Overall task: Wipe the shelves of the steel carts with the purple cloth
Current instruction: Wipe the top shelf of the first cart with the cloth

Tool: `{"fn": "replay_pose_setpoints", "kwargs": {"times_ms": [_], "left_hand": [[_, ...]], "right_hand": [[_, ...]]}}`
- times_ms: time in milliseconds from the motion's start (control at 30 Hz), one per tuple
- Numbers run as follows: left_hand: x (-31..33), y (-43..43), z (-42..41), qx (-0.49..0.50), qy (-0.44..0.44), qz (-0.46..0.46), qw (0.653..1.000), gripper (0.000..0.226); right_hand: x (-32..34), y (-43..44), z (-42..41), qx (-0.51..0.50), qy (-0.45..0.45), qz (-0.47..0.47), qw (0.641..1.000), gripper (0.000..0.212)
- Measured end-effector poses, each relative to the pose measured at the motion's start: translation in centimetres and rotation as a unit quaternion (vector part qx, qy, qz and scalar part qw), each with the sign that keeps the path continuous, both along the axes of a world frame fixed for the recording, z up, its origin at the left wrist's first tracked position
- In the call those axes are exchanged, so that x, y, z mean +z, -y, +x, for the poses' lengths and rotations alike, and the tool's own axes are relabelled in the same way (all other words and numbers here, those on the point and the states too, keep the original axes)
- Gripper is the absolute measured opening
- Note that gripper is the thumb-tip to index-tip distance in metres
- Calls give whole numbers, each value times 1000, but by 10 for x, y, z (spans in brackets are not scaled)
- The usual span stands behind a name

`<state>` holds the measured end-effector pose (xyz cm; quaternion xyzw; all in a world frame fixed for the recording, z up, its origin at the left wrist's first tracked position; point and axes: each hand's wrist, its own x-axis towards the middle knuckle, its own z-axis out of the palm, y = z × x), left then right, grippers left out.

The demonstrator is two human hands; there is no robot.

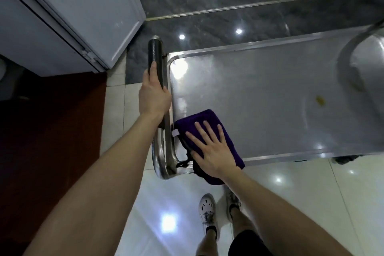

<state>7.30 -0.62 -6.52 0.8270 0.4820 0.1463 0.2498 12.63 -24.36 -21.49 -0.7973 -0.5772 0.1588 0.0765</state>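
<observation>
The fingers (207, 131) of the right hand (212, 154) are straight and spread wide. They press flat on the cloth (199, 117). The cloth is purple and folded, with a small white tag (176, 133) on its left side. It lies on the top shelf (259, 89) of the cart (164, 151), in the near left corner. Its near end hangs a little over the edge.

The left hand (153, 97) is curled round the handle (155, 52), which has a black cover. The handle stands just beside the left end of the shelf. This hand seems to hold the cart steady while the other one wipes.

The shelf is shiny steel with a raised rim. Well away from the cloth, toward the right, there is a small yellow spot (320, 101) on it. At the far right a bent steel bar (351, 48) goes over the shelf. What lies past it is too blurry to tell.

The job looks close to its start on this shelf. The cloth sits in only one corner. Most of the shelf lies beyond it, and the yellow spot is not yet wiped. No lower shelf and no other cart shows clearly, so how much of those is done cannot be told.
</observation>
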Motion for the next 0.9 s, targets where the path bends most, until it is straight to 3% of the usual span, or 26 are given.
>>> {"fn": "replay_pose_setpoints", "kwargs": {"times_ms": [267, 367, 500, 633, 767, 900], "left_hand": [[-2, -4, 2, -6, -37, 14, 999, 81], [3, -1, 6, -51, -123, 156, 979, 82], [5, 8, 9, -181, -180, 287, 923, 52], [19, 49, 35, -213, -265, 154, 928, 54], [7, 139, 89, -279, -305, -16, 911, 94], [-26, 218, 121, -272, -346, -100, 893, 132]], "right_hand": [[22, 146, 138, -215, 31, -123, 968, 71], [33, 165, 162, -232, 9, -156, 960, 75], [36, 160, 151, -228, 11, -156, 961, 79], [33, 164, 150, -221, 16, -151, 964, 82], [29, 159, 151, -203, 1, -144, 968, 82], [27, 165, 158, -176, -1, -112, 978, 76]]}}
